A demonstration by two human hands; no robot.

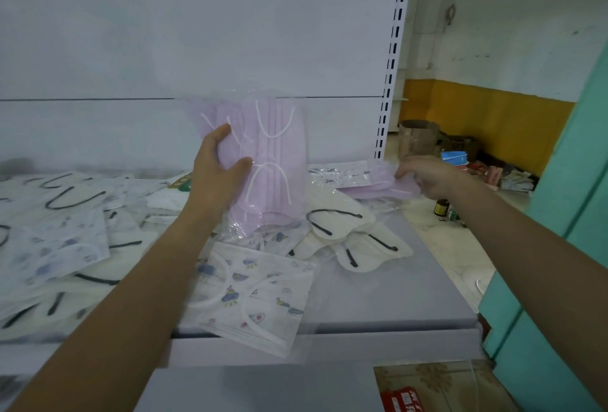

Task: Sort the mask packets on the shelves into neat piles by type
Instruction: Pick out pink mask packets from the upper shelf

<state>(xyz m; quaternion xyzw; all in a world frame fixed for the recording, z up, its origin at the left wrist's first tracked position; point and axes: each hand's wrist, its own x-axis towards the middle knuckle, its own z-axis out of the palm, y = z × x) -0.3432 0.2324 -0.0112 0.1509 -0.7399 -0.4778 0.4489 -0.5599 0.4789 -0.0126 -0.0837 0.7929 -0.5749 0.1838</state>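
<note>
At centre the left hand (pixel 218 169) grips a pink bundle (pixel 279 154); the right hand (pixel 431 177) pinches a pink packet (pixel 371 188); the slippery bundle may slide out.

left hand (pixel 215 171) raised, fingers (pixel 221 133) gripping purple packets (pixel 279 151), right hand (pixel 427 177) stretched forward, fingers (pixel 404 170) pinching another purple packet (pixel 378 192)

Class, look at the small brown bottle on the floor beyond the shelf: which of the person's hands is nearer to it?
Right. The right hand, gripping the flat purple pile, is just above the brown bottle; the left hand holds purple packets upright far to its left.
</note>
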